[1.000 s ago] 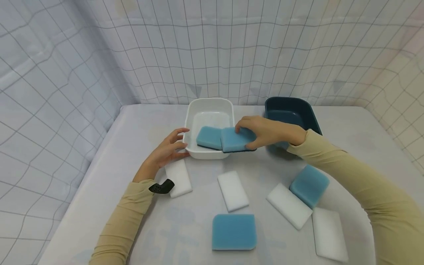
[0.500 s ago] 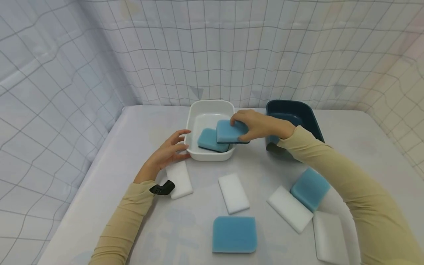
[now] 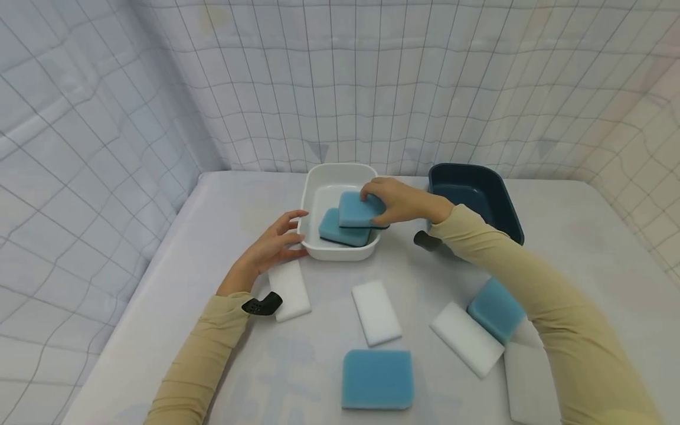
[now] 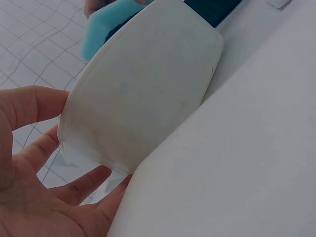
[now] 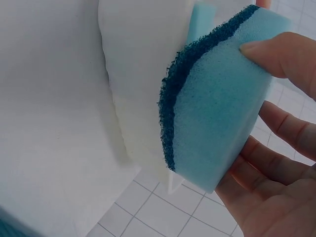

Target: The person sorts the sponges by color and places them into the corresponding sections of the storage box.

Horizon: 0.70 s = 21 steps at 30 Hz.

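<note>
A blue scouring sponge (image 3: pixel 355 210) with a dark scrubbing layer underneath is pinched between the thumb and fingers of my right hand (image 3: pixel 399 199). It sits over the right side of a white plastic bin (image 3: pixel 340 254), above another blue sponge (image 3: pixel 336 231) inside. In the right wrist view the held sponge (image 5: pixel 217 103) tilts beside the bin wall. My left hand (image 3: pixel 271 243) touches the bin's left side with spread fingers. The left wrist view shows those fingertips against the outer wall of the bin (image 4: pixel 138 84). Whether the two sponges touch is unclear.
A dark blue bin (image 3: pixel 475 198) stands right of the white one, partly behind the right forearm. Nearer lie white pads (image 3: pixel 376 313) (image 3: pixel 467 337) (image 3: pixel 289 290), a blue sponge (image 3: pixel 377 379) and another blue sponge (image 3: pixel 495 310). One more white pad (image 3: pixel 528 381) is partly covered by the right sleeve.
My right hand has carried the blue sponge leftward, from the white bin's right rim to over its inside. The left hand has stayed on the bin's left side.
</note>
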Available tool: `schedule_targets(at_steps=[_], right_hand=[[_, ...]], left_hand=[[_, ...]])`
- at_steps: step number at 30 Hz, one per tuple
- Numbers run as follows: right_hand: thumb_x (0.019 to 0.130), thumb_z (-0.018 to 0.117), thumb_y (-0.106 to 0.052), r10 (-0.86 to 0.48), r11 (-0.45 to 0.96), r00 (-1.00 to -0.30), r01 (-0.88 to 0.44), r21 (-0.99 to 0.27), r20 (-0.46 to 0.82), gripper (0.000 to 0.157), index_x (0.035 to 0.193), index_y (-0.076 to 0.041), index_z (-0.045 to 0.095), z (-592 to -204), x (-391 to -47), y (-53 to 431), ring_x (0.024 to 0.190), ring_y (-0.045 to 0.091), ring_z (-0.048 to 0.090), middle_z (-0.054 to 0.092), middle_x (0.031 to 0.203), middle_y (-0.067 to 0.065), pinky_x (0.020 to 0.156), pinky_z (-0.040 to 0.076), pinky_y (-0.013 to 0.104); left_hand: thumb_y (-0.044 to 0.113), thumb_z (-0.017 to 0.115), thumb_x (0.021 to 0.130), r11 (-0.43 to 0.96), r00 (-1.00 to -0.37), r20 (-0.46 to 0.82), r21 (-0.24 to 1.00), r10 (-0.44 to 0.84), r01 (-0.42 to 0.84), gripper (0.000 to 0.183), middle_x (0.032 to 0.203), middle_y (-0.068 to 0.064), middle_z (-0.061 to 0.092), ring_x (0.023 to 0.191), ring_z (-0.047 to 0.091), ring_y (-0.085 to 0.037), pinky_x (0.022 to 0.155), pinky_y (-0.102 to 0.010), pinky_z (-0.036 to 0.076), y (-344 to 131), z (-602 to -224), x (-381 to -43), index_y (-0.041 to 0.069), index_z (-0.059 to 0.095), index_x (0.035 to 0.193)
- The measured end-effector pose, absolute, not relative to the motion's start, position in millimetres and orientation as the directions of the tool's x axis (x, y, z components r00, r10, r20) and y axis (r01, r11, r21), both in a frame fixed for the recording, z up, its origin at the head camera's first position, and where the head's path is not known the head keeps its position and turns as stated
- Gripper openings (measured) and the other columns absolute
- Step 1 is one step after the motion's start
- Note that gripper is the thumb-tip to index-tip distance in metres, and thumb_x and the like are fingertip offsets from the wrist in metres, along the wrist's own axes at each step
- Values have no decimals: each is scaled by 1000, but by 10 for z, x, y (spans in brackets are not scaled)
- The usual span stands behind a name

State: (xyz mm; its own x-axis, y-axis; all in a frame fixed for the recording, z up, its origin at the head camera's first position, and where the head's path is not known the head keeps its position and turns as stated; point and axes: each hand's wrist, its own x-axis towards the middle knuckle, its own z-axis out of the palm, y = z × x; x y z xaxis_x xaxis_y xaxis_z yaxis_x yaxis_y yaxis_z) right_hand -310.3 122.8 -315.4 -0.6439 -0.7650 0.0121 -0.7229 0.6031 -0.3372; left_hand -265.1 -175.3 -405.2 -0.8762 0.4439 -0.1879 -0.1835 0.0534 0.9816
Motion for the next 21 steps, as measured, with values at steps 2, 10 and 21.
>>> schedule_targets(at_steps=[2,10,21], right_hand=[[78,68,-16,-764,602,-645,-725,-334,22,41,115,-2,56,-3156,-3123,1202,103,25,53,57,116,16,90,50,41],[79,67,-16,-747,618,-664,-715,-328,40,41,115,-1,55,-3166,-3209,1117,100,26,54,57,115,18,89,51,40],[79,68,-16,-736,621,-674,-707,-338,57,44,118,1,54,-3169,-3252,1008,102,27,55,56,119,19,91,51,41]], left_hand=[[6,48,95,55,-877,-189,981,442,-183,55,152,-14,16,131,36,-35,102,-42,47,-1757,-4066,-2652,22,26,142],[7,47,96,53,-878,-175,984,446,-170,54,151,-14,17,129,38,-34,101,-42,48,-1759,-4071,-2638,22,26,142],[8,47,95,44,-872,-163,986,461,-161,56,152,-16,14,132,34,-37,106,-50,41,-1779,-4063,-2629,19,24,144]])
